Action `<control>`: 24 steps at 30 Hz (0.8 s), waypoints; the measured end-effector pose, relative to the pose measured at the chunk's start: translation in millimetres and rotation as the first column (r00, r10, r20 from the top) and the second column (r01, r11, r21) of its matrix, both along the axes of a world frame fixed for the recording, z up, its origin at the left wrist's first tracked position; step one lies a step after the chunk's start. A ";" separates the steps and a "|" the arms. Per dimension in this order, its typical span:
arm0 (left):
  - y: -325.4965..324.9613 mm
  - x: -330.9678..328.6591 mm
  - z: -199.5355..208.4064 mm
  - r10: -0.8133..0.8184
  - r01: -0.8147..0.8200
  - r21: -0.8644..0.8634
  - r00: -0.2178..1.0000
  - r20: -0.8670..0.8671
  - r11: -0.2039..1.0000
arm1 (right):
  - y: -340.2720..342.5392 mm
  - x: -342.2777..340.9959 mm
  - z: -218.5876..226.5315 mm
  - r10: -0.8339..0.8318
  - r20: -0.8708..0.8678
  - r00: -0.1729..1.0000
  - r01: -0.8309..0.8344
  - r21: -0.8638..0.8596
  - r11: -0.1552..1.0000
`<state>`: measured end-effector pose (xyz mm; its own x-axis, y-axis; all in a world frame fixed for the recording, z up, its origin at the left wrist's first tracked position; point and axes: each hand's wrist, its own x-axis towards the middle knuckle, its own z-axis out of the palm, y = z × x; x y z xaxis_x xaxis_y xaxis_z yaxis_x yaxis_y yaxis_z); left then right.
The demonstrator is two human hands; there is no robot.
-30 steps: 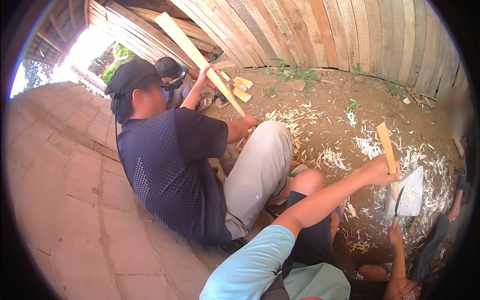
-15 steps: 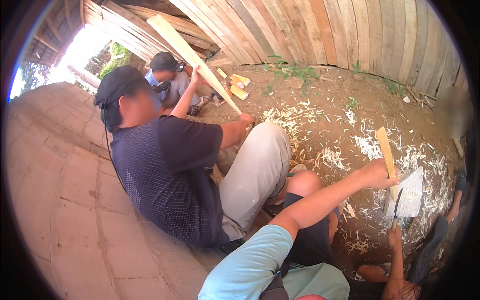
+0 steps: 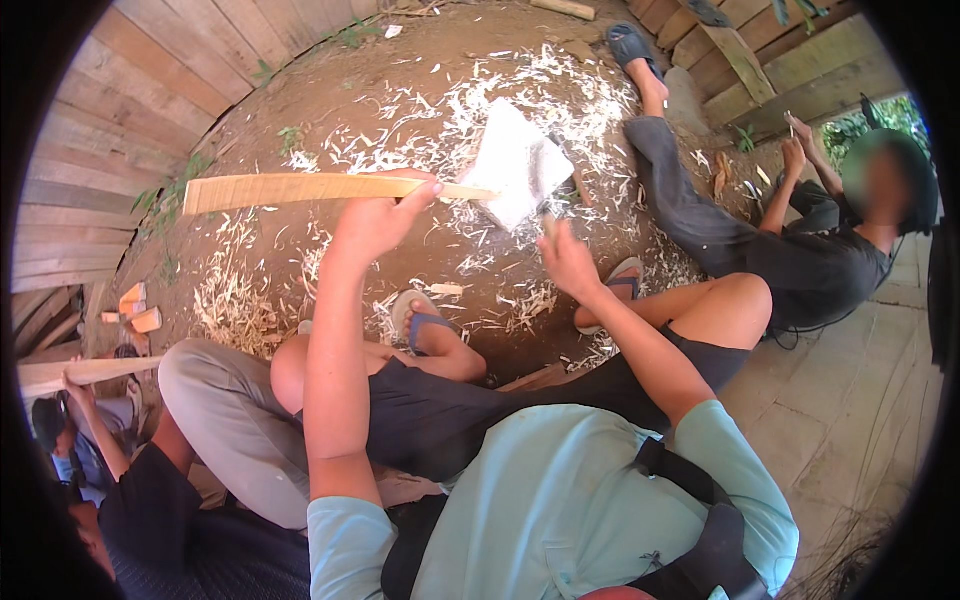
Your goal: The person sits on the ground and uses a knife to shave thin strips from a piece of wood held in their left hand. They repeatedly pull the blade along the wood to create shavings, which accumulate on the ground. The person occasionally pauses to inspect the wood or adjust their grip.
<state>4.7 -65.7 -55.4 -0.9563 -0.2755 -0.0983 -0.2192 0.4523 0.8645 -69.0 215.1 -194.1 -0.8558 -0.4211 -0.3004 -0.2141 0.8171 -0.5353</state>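
Observation:
My left hand (image 3: 385, 215) is closed around a long, slightly curved pale wooden slat (image 3: 280, 192). The slat's wide end points left, and its narrow end rests at a white block (image 3: 515, 165) on the ground. In my right hand (image 3: 572, 262) is the handle of a knife (image 3: 547, 225), its blade blurred by motion. The blade is close to the right of the slat's narrow end; whether they touch I cannot tell.
Pale shavings (image 3: 235, 295) cover the dirt around the block. At right sits a person in dark clothes (image 3: 830, 260), one leg stretched toward the block. Another in a dark shirt (image 3: 190, 520) sits close at left, near a wooden slat (image 3: 90, 372). Plank walls (image 3: 150, 80) stand beyond.
The view has swung to the right, so the block and both my hands now appear near the middle. My hands keep hold of the slat and the knife.

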 end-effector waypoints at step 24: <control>-9.5 16.4 -8.6 -0.093 0.092 -0.039 0.996 -0.011 0.995 | 11.4 5.0 -5.9 0.212 0.167 0.963 -0.255 0.301 0.919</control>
